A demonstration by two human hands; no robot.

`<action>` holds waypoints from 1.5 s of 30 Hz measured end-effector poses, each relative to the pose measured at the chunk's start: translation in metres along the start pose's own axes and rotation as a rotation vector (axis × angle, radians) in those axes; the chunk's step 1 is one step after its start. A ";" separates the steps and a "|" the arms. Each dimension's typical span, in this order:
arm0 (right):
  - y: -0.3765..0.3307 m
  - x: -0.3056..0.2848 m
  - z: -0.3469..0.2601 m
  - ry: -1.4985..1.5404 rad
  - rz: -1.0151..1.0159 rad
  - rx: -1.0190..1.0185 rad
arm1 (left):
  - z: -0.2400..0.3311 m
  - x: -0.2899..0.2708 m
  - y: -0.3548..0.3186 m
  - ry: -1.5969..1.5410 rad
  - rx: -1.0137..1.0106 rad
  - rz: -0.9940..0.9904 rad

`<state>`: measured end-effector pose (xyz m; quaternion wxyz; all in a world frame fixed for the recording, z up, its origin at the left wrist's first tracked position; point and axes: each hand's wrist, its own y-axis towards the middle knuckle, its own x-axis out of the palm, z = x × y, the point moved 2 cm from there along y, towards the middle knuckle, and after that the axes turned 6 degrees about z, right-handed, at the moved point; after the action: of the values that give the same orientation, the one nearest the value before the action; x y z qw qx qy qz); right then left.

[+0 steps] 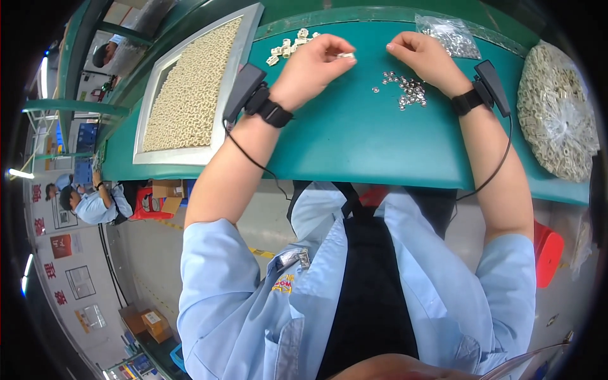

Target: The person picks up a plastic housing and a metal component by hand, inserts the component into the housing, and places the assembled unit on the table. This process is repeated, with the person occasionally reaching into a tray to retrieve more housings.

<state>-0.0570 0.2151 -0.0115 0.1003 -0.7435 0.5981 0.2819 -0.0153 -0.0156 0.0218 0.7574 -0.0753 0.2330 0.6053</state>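
Note:
My left hand is closed in a pinch on a small cream plastic part that shows at its fingertips. Beside that hand lies a loose cluster of similar cream plastic parts. To the right, my right hand has thumb and forefinger pressed together; whatever is between them is too small to make out. Just below it, a scatter of small shiny metal pieces rests on the green mat. The two hands are apart, facing each other over the mat.
A grey-framed tray packed with rows of cream parts stands at the left. At the back right lies a clear bag of metal pieces; a large clear bag of cream parts sits far right. A co-worker is at the far left.

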 end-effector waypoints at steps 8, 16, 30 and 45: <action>-0.015 0.002 -0.024 -0.017 -0.023 -0.190 | -0.019 0.022 0.014 -0.472 -0.100 -0.045; -0.044 0.016 -0.049 -0.358 -0.135 -0.467 | -0.033 0.019 0.017 -0.598 -0.159 -0.028; -0.047 0.020 -0.062 -0.524 -0.192 -0.518 | -0.014 0.031 0.005 -0.559 -0.145 -0.089; -0.017 0.003 -0.039 0.397 0.111 -0.500 | -0.003 0.029 0.001 -0.952 -0.131 -0.198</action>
<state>-0.0289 0.1975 0.0157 -0.2196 -0.7519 0.5577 0.2746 -0.0124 0.0094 0.0060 0.8273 0.1408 -0.1859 0.5111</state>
